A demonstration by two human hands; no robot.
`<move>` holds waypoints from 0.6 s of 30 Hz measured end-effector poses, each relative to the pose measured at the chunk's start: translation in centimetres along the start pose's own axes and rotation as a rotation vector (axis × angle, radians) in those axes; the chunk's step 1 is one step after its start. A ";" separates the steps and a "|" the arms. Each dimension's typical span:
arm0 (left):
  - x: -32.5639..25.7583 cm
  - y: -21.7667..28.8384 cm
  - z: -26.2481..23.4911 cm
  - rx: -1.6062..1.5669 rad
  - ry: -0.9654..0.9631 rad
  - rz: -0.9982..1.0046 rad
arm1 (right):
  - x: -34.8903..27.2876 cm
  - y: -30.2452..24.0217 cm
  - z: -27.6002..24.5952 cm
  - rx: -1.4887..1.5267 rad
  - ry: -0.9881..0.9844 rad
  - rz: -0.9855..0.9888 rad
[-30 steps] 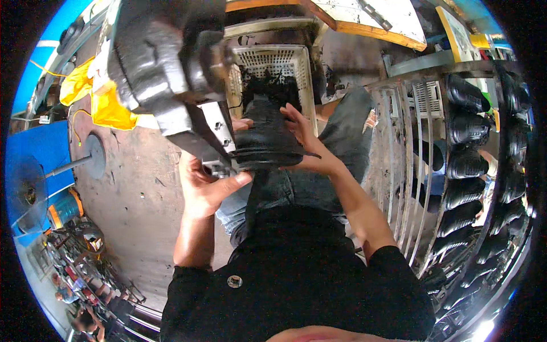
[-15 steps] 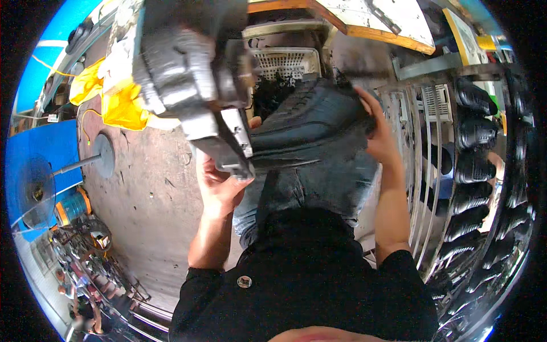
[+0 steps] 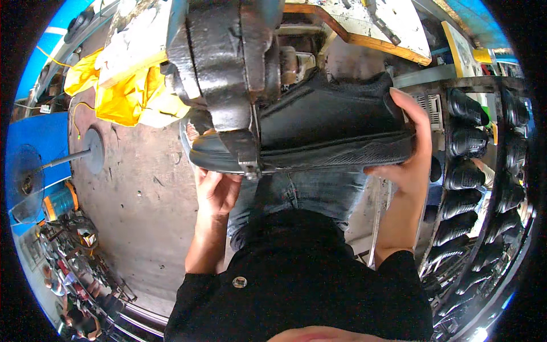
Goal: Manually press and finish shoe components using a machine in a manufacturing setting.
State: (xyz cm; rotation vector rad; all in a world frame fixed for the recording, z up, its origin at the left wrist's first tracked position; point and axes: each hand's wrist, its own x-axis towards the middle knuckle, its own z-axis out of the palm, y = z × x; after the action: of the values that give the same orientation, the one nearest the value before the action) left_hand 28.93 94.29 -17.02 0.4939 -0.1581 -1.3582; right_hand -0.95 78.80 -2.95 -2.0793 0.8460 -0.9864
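Note:
I hold a black shoe (image 3: pixel 330 128) sideways in front of me, its sole facing down toward my lap. My right hand (image 3: pixel 407 151) grips the heel end, fingers wrapped over the back. My left hand (image 3: pixel 215 191) supports the toe end from below. The toe sits against a dark, heavy metal machine head (image 3: pixel 219 68) that hangs over the shoe and hides part of its front.
A metal rack (image 3: pixel 484 171) filled with several black shoes stands at my right. Yellow cloth (image 3: pixel 122 94) lies on the bench at upper left. A fan on a stand (image 3: pixel 28 182) is on the concrete floor (image 3: pixel 137 228) at left. A wooden-edged table (image 3: pixel 376 28) is behind.
The shoe has turned from upright over the basket to lying sideways, and I have brought it up against the machine head. My right hand shifted to the heel; the view moved closer.

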 end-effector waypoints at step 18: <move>-0.2 7.5 6.5 1.579 -0.102 0.919 | 2.1 -4.5 8.7 0.038 -0.175 0.042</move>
State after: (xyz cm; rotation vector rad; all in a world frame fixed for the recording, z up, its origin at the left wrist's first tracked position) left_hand 33.06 93.83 -8.02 1.4053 -1.4025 -0.0994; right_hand 8.48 82.21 -2.85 -2.0727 0.7719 -0.7795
